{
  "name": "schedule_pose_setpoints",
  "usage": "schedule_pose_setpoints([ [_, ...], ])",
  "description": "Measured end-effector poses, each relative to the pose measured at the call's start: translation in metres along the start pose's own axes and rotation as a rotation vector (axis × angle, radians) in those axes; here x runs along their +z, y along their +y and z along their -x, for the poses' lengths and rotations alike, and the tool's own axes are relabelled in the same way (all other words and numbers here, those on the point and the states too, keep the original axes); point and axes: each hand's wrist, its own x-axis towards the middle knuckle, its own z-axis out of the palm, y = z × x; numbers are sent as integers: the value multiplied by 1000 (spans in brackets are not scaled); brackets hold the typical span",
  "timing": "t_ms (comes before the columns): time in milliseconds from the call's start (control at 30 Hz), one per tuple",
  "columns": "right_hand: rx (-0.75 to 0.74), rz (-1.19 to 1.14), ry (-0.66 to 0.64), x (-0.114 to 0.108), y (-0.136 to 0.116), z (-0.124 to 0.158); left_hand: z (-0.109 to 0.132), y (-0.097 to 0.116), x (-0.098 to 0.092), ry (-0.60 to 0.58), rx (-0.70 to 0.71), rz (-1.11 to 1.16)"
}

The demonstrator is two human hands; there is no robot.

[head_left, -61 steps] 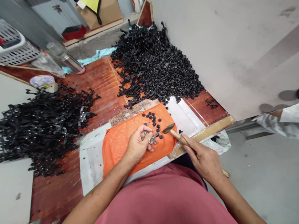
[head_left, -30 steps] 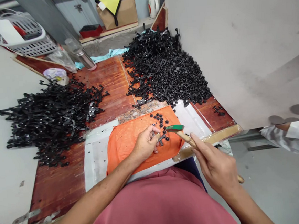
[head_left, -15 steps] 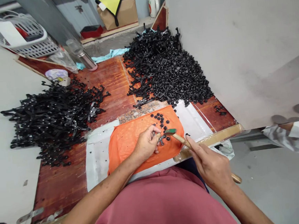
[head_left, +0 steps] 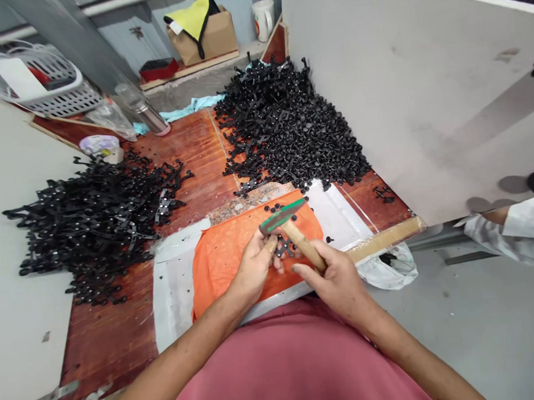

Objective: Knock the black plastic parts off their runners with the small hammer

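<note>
My right hand (head_left: 340,277) is closed round the wooden handle of a hammer (head_left: 304,244), whose green and dark head hangs over the orange cloth (head_left: 225,252). Close to the hammer head, my left hand (head_left: 258,262) pinches a small black part with metal dots (head_left: 282,245); its fingers partly hide it. Several small round black pieces (head_left: 274,208) lie on the cloth around the hammer head. The cloth covers part of a white sheet (head_left: 173,263) and a speckled stone slab (head_left: 248,201) at the table's near side.
A heap of black linked parts (head_left: 97,219) lies on the left of the red-brown table (head_left: 188,144). A larger black heap (head_left: 298,123) is at the back right, against a grey panel (head_left: 406,90). A metal flask (head_left: 149,115) stands behind. Another person's sleeve (head_left: 523,229) shows at the far right.
My right hand has moved left and inward, bringing the hammer head over the cloth beside my left hand. The view has shifted slightly. A dark ring-shaped thing has appeared near the other person's sleeve.
</note>
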Motion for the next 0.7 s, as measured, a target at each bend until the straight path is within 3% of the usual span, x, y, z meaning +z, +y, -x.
schedule_pose_setpoints([
  [100, 18, -86, -30, 13, 0, -11, 9, 1, -2, -51, -32, 17],
  [200, 44, -114, -1, 14, 8, -12, 19, 9, -15, -143, -49, -267],
  [267, 55, -114, 10, 10, 12, -10, 26, 18, -23, -124, 64, -637],
  [333, 53, -137, -24, 6, 12, -9, 31, 28, -26, -17, 272, -981],
  [400, 43, -211, -82, 5, 9, -9, 34, 33, -23, -9, 448, -1127],
  [433, 40, -261, -104, 5, 6, -9, 35, 34, -20, -66, 484, -1123],
  [500, 54, -353, -122, 6, 2, -10, 35, 33, -14, -228, 421, -1026],
  [567, 94, -395, -110, 5, 3, -9, 33, 29, -10, -315, 265, -920],
  [700, 166, -298, 14, -11, 24, 3, 26, 26, -15, -273, 108, -862],
])
